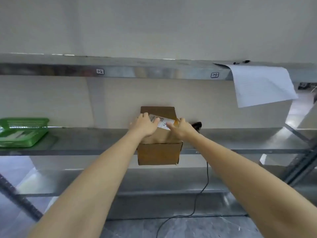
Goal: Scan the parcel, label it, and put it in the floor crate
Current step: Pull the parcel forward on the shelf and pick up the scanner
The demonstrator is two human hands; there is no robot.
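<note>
Two grips press flat, fingers spread, on one white label (162,121) atop one cardboard parcel (158,152): left hand (145,125), right hand (181,128). The parcel sits on a metal shelf (85,143), overhanging its front edge. Just right of the right grip, a dark scanner (197,126) is mostly hidden. Label print is unreadable.

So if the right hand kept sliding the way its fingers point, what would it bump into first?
Probably the left hand. The right hand lies on the white paper label atop the brown cardboard box, fingers pointing left toward it. Depth is hard to judge.
</note>
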